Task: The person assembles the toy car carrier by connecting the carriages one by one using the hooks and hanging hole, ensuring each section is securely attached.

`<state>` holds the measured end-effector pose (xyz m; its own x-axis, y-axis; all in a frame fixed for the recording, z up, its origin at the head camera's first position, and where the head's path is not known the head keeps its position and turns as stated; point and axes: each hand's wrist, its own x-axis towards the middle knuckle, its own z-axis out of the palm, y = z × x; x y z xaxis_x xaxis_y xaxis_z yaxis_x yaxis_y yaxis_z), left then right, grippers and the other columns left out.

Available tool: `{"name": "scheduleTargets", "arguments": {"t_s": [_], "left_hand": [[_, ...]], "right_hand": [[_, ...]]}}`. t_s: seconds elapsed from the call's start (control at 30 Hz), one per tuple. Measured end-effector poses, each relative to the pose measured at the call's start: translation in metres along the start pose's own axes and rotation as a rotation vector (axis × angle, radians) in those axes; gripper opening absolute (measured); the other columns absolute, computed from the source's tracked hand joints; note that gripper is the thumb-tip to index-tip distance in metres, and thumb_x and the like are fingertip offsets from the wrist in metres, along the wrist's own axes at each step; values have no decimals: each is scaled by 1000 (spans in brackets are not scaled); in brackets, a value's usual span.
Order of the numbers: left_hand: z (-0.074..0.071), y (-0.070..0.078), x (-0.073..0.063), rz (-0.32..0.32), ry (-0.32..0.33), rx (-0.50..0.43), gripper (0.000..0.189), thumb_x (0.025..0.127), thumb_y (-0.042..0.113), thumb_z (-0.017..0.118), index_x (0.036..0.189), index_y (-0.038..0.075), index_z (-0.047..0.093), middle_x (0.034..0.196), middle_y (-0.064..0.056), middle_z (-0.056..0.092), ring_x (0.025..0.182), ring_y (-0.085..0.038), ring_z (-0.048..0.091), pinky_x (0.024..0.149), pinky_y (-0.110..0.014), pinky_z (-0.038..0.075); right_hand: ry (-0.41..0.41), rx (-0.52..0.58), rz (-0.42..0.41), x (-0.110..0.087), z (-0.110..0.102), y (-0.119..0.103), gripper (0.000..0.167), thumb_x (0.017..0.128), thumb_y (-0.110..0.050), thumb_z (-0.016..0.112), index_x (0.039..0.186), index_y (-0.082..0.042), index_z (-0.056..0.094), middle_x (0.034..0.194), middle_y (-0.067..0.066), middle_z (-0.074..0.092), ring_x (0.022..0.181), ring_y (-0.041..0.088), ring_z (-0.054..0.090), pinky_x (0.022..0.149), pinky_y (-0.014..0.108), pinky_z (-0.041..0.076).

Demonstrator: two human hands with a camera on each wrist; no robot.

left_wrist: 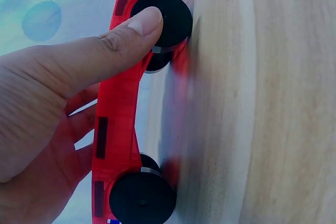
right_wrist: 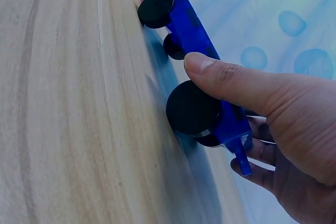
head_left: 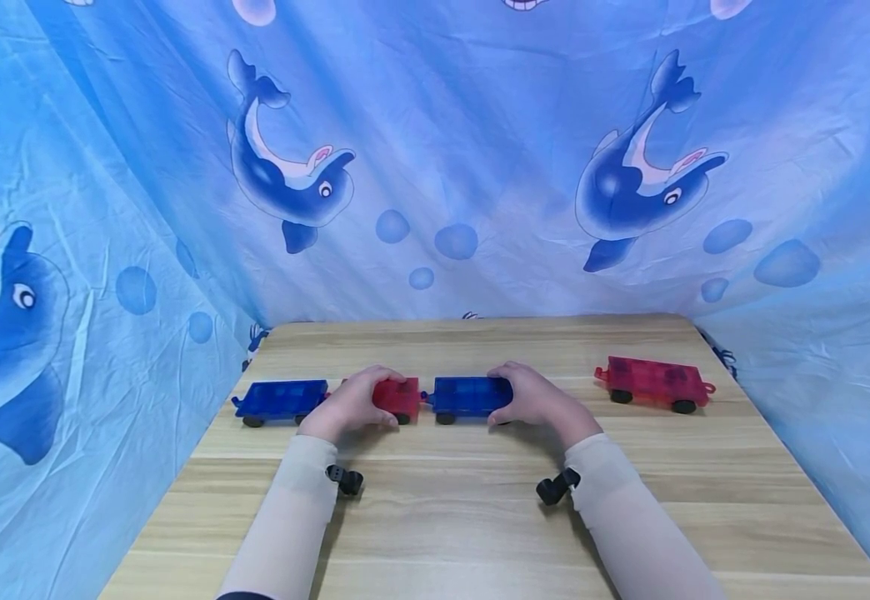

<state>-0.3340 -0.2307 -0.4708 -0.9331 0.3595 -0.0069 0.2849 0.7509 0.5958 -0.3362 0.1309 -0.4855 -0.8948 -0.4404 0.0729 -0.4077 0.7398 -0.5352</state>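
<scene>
In the head view my left hand (head_left: 354,402) grips a red toy train car (head_left: 407,393) with black wheels. The left wrist view shows its thumb on one wheel and the other fingers behind the red body (left_wrist: 118,103). My right hand (head_left: 536,398) holds a blue toy train car (head_left: 468,394) by its right end, thumb on the near side just above a wheel. These two cars stand end to end, their hooks meeting between them. Left of the red car is another blue car (head_left: 282,398), close against it; the left hand partly hides that joint.
A second red car (head_left: 656,382) stands apart at the right, slightly angled, a hook at each end. The wooden table (head_left: 435,517) runs back to a blue dolphin-printed cloth (head_left: 465,167), which also hangs at both sides.
</scene>
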Motion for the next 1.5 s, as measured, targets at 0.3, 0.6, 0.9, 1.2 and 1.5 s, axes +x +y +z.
{"name": "scheduleTargets", "arguments": {"t_s": [0.3,0.6,0.9,1.2,1.5], "left_hand": [[2,0,0,18,1,-3,78,74,21,99,143,26,62,138,3,60,120,-28,60,92,-48,59],[-1,12,2,66,20,26,71,85,33,90,148,26,57,142,-2,57,121,-29,61,91,-48,59],[3,27,3,126,90,53,61,91,43,83,146,34,58,151,3,52,139,-31,52,108,-55,48],[9,55,8,263,161,82,57,96,39,78,148,28,58,153,3,51,143,-27,47,114,-55,42],[34,93,27,314,86,173,66,95,47,77,153,27,53,153,3,50,142,-23,47,115,-49,42]], "right_hand": [[2,11,10,0,-1,-1,92,74,-42,97,150,-9,56,144,10,57,136,31,51,115,52,40],[1,85,69,-12,-10,13,95,84,-58,84,159,-14,46,156,13,48,143,36,46,114,58,41],[124,88,109,-33,-41,39,78,92,-54,78,155,-16,51,150,14,52,137,39,51,108,64,44],[217,32,179,-50,-71,65,83,94,-57,74,156,-8,48,164,26,33,148,51,32,115,70,29],[249,-22,240,-70,-97,92,87,93,-53,77,157,-4,44,160,30,36,135,51,47,109,69,37]]}}
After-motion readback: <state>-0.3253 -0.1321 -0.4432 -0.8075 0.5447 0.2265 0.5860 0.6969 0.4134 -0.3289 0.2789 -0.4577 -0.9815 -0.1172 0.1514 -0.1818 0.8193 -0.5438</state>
